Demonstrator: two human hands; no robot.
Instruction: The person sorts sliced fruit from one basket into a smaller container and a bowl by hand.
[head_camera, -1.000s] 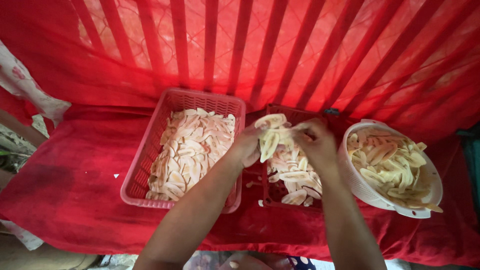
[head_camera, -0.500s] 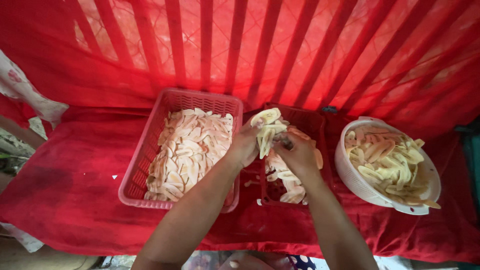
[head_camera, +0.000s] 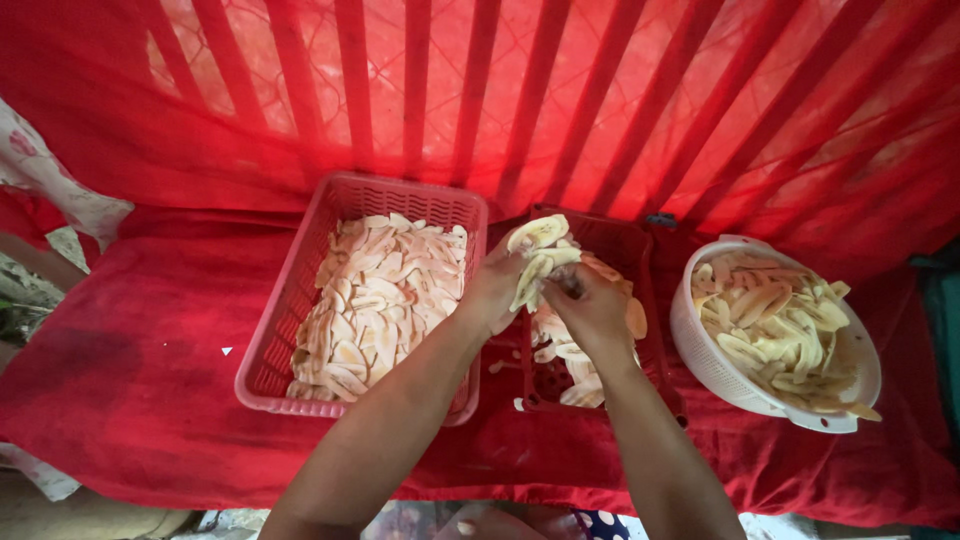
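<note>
Pale slices (head_camera: 540, 262): we are gripping a stack in our left hand (head_camera: 497, 292), our right hand (head_camera: 592, 305) pinching pieces off it, above the red tray (head_camera: 655, 300); pink basket (head_camera: 300, 300) left of it, white bowl (head_camera: 700, 345) right.

Both hands hide much of the red basket (head_camera: 640, 250) and its slices.

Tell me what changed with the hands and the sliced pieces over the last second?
The right hand came left from near the white bowl to join the left hand at its bunch of slices. The left hand kept its grip over the dark red tray. The pink basket and bowl stayed put.
</note>
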